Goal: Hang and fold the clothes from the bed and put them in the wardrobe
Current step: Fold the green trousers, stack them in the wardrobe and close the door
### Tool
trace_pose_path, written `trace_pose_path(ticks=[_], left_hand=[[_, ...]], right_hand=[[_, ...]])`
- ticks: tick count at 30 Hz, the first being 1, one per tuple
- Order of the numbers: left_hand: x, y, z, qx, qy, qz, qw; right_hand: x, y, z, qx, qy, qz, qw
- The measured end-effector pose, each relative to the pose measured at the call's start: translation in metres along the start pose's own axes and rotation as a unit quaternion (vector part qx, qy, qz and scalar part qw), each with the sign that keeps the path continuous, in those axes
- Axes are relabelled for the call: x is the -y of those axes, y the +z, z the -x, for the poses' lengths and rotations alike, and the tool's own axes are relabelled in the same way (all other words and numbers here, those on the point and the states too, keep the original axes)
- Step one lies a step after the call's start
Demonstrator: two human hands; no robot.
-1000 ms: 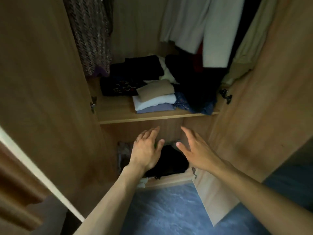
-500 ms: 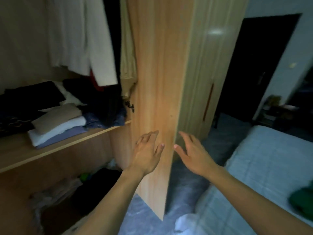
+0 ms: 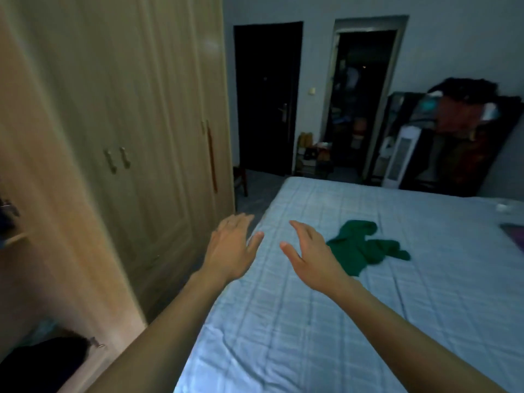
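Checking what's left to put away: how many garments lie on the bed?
1: a crumpled green garment on the bed, beyond the right hand. A purple item cut off at the bed's right edge might be another.

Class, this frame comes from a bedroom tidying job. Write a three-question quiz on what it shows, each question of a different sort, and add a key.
1. Fill the gap: the left hand and the right hand each hold ____.
2. True or false: the crumpled green garment lies on the pale blue quilted bed.
3. Which hand is nearer that garment? A) left hand B) right hand

Key: 1 nothing; 2 true; 3 B.
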State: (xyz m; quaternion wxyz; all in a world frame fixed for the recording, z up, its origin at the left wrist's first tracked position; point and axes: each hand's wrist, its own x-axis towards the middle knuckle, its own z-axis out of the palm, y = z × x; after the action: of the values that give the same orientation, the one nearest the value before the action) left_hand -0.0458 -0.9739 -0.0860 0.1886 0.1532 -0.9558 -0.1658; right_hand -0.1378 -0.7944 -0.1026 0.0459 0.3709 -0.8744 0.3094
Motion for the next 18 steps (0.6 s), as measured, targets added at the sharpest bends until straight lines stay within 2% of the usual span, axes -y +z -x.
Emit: trace_pose_path(ticks=[4, 8, 12, 18], left_hand=[[-0.082, 0.047, -0.024, 0.038, 0.048, 0.031, 0.998], [-0.133, 0.085, -0.044, 0.062, 0.095, 0.027, 0.993], [-0.159, 0.117, -0.071, 0.083, 0.136, 0.032, 0.987], [-0.162, 0.164, -0.131, 0.105, 0.15, 0.045, 0.982]], right_hand=[[-0.074, -0.051, 0.029, -0.029, 0.069, 0.008, 0.997], [-0.134, -0.086, 0.048, -0.052, 0.133, 0.012, 0.99], [-0.175, -0.102, 0.058, -0.073, 0.175, 0.02, 0.982], [-0.225, -0.105, 0.034, -0.057, 0.199, 0.051, 0.977]])
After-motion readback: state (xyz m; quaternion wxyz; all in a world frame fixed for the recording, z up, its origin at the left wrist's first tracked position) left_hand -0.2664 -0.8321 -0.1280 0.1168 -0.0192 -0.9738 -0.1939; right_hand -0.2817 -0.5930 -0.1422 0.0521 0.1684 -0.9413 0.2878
